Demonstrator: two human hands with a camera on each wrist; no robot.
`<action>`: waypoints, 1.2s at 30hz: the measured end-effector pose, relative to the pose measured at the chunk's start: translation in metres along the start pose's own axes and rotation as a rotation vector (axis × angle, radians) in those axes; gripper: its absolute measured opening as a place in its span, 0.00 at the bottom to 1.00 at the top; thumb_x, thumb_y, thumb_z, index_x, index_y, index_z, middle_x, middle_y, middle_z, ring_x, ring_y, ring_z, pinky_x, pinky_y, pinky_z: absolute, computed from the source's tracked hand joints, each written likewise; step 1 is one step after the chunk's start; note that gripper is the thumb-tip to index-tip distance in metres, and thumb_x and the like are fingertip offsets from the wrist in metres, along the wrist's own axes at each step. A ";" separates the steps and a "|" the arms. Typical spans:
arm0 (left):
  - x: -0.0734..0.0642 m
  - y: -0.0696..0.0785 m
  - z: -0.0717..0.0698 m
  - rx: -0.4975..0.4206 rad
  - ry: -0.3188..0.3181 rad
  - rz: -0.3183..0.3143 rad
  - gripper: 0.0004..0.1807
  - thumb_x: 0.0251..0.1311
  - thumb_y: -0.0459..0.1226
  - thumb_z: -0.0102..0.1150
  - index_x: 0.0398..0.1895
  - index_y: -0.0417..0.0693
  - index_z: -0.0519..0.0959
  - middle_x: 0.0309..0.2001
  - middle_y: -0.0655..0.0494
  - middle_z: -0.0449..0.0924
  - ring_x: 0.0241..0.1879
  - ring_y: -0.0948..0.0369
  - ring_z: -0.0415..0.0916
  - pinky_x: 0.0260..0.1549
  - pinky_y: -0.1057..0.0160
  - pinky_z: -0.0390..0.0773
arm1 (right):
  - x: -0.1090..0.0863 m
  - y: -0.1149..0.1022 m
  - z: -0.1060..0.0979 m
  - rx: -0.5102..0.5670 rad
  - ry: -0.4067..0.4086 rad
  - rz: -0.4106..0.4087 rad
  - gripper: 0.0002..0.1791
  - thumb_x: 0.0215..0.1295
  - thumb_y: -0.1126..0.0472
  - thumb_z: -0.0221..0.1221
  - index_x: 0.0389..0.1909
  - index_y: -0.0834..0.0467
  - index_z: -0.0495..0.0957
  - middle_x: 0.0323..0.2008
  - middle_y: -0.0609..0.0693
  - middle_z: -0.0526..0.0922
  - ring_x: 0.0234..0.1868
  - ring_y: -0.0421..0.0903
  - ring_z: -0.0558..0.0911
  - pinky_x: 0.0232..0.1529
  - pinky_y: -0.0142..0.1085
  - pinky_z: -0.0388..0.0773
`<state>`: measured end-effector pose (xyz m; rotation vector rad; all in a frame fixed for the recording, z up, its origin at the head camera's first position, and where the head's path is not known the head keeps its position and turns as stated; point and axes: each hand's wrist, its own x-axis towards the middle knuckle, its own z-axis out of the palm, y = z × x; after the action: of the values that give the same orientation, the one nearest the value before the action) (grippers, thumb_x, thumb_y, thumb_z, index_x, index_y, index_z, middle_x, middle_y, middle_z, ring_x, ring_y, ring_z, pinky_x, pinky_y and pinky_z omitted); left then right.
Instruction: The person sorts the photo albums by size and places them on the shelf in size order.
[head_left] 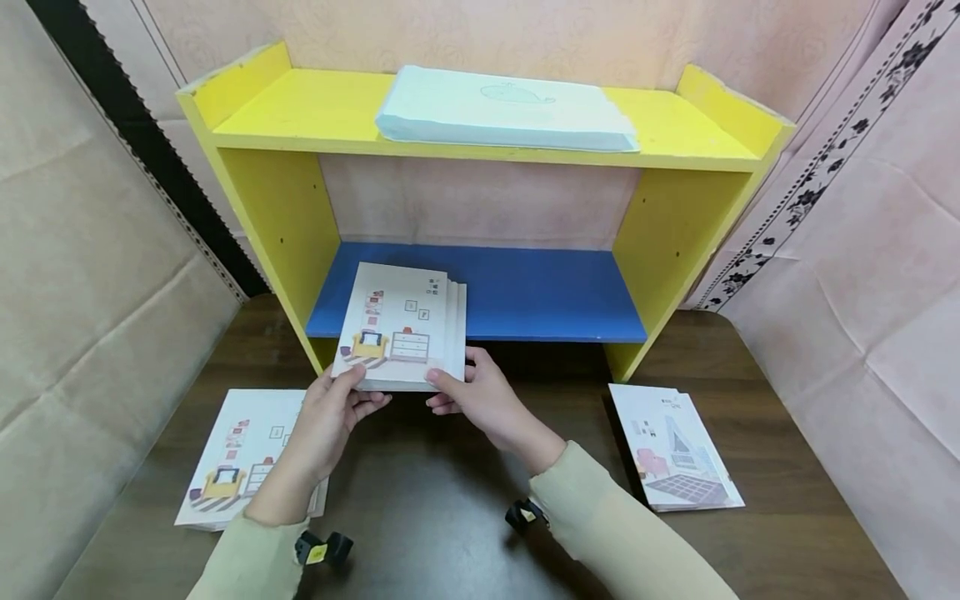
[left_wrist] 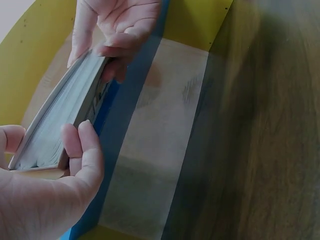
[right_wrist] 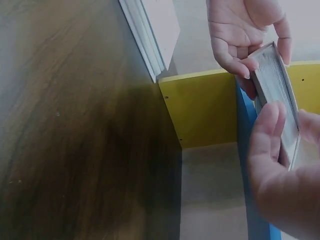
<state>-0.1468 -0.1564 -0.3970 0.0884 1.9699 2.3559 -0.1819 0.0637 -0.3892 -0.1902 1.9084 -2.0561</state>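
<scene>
A small stack of white books (head_left: 397, 325), its top cover printed with a yellow armchair and a drawer cabinet, is held at the front left of the blue shelf board (head_left: 555, 292). My left hand (head_left: 327, 421) grips the near left corner, thumb on the cover and fingers beneath. At the near right corner, my right hand (head_left: 487, 402) pinches the stack the same way. Both wrist views show the page edges (left_wrist: 62, 115) between the two hands, with the fingers curled under the lower cover.
A yellow shelf unit (head_left: 281, 225) stands on the brown wooden table (head_left: 420, 517), with a pale blue whale-printed packet (head_left: 510, 108) on top. Another pile of white books (head_left: 240, 450) lies at left, partly behind my left forearm. More books (head_left: 678, 450) lie at right.
</scene>
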 end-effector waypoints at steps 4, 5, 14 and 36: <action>0.001 0.001 -0.003 -0.030 0.011 0.006 0.36 0.70 0.53 0.48 0.69 0.37 0.56 0.48 0.45 0.75 0.39 0.59 0.78 0.49 0.59 0.77 | 0.003 -0.002 0.000 0.017 -0.052 -0.006 0.34 0.63 0.61 0.64 0.63 0.59 0.56 0.45 0.61 0.80 0.40 0.58 0.84 0.47 0.49 0.80; 0.002 0.001 -0.003 -0.034 0.015 0.009 0.36 0.70 0.53 0.48 0.69 0.37 0.56 0.48 0.45 0.76 0.39 0.59 0.78 0.49 0.59 0.77 | 0.003 -0.003 0.000 0.026 -0.061 -0.007 0.34 0.62 0.62 0.65 0.64 0.60 0.56 0.46 0.61 0.80 0.41 0.57 0.83 0.48 0.49 0.79; 0.012 0.002 -0.011 -0.012 0.055 -0.009 0.38 0.68 0.55 0.49 0.66 0.34 0.59 0.47 0.43 0.77 0.41 0.58 0.80 0.49 0.58 0.76 | 0.014 -0.006 0.006 -0.038 -0.001 -0.008 0.23 0.62 0.58 0.65 0.53 0.63 0.70 0.41 0.57 0.83 0.40 0.55 0.84 0.44 0.44 0.81; 0.046 0.007 -0.036 -0.008 0.275 -0.052 0.34 0.60 0.59 0.57 0.49 0.35 0.72 0.33 0.51 0.80 0.31 0.61 0.81 0.42 0.60 0.80 | 0.047 -0.002 0.037 -0.244 0.242 -0.076 0.20 0.62 0.42 0.63 0.32 0.57 0.81 0.22 0.51 0.84 0.26 0.51 0.85 0.28 0.38 0.83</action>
<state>-0.1961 -0.1884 -0.3964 -0.2997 2.0456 2.4540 -0.2147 0.0137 -0.3894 -0.0740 2.3328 -1.9641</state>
